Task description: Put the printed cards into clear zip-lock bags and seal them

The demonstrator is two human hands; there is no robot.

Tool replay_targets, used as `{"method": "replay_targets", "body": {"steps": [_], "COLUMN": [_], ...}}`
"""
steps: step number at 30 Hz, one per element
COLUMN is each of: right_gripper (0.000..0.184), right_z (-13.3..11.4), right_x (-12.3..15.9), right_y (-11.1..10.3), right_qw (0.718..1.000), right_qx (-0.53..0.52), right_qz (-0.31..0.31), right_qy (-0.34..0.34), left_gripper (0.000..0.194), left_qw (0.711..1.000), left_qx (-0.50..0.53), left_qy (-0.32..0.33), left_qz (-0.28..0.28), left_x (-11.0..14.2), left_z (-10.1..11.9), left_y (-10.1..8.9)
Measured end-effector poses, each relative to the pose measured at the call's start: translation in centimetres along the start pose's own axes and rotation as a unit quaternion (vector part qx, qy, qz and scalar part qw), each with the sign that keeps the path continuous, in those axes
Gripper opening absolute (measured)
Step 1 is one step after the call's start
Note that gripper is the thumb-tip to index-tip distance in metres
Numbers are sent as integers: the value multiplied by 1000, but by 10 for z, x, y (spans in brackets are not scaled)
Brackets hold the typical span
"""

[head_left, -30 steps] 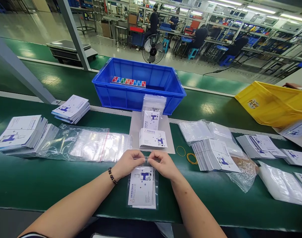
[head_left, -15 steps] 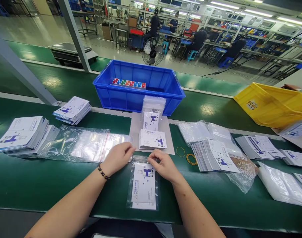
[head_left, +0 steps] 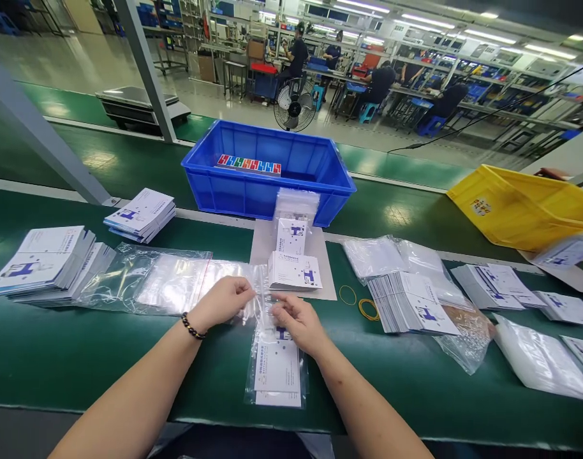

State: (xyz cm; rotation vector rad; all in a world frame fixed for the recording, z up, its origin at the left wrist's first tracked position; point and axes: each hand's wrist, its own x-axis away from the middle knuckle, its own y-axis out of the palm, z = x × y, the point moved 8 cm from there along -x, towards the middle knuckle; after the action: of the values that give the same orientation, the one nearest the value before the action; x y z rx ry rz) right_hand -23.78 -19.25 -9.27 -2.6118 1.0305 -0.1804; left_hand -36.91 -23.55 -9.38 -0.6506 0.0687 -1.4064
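Note:
My left hand (head_left: 227, 301) pinches the edge of a clear zip bag (head_left: 263, 296), lifted partly off the pile of flat empty bags (head_left: 169, 280). On the bag's other side, my right hand (head_left: 298, 322) has thumb and fingertips bent together at its edge; whether they grip it is hard to see. Below the hands lies a filled zip bag (head_left: 278, 366) with white printed booklets inside, its upper end covered by the raised bag and my right hand. Just beyond the hands, a small stack of booklets (head_left: 295, 271) rests on a grey board (head_left: 327, 268).
A blue bin (head_left: 267, 191) stands behind the board, with a colourful printed box inside. Booklet stacks (head_left: 43, 258) lie at left. Rubber bands (head_left: 368, 310), a fanned booklet stack (head_left: 411, 303) and plastic bags are at right. A yellow bin (head_left: 521, 204) tilts at far right.
Both hands have left the top of the filled bag, which stays on the green surface. My left hand went left to the bag pile and drew up an empty bag; my right hand moved slightly left.

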Motion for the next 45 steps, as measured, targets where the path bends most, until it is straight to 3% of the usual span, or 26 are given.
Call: {"method": "replay_targets", "body": {"steps": [2, 5, 8, 11, 18, 21, 25, 28, 31, 35, 38, 41, 43, 45], "right_gripper": [30, 26, 31, 30, 12, 20, 25, 26, 26, 21, 21, 25, 23, 17], "right_z": [5, -6, -21, -30, -28, -26, -24, -22, -25, -38, -38, -32, -29, -26], "right_x": [0, 4, 8, 10, 7, 8, 7, 6, 8, 12, 12, 9, 7, 7], "right_y": [3, -5, -4, -3, -11, -11, -8, -13, -20, -9, 0, -5, -10, -13], "right_qw": [1000, 982, 948, 942, 970, 969, 948, 917, 897, 899, 905, 939, 962, 973], "right_qx": [15, 152, 261, 268, 189, 195, 274, 347, 371, 352, 354, 283, 215, 175], "right_qz": [13, 82, 101, 96, 105, 105, 114, 160, 198, 142, 79, 33, -20, -75], "right_qy": [4, -73, -150, -178, -114, -109, -118, -119, -135, -218, -223, -192, -166, -131], "left_gripper": [28, 38, 39, 36, 29, 29, 28, 29, 30, 33, 33, 21, 16, 11], "left_qw": [1000, 999, 993, 988, 986, 989, 991, 991, 994, 990, 989, 973, 949, 937], "left_qx": [18, 19, 76, 129, 139, 101, 30, -10, 20, 131, 135, 22, -72, -146], "left_qy": [8, 41, 84, 81, 73, 95, 124, 130, 105, 44, 40, 186, 291, 317], "left_qz": [-21, -26, -15, 11, 51, 46, 39, 33, 8, 15, 44, 133, 100, 24], "left_x": [2, 3, 3, 0, 0, 2, 6, 7, 5, -1, -1, 11, 21, 23], "left_z": [5, 14, 23, 22, 18, 22, 28, 31, 28, 14, 12, 37, 55, 60], "left_y": [15, 32, 39, 37, 35, 39, 43, 45, 47, 38, 24, 2, 7, 19]}}
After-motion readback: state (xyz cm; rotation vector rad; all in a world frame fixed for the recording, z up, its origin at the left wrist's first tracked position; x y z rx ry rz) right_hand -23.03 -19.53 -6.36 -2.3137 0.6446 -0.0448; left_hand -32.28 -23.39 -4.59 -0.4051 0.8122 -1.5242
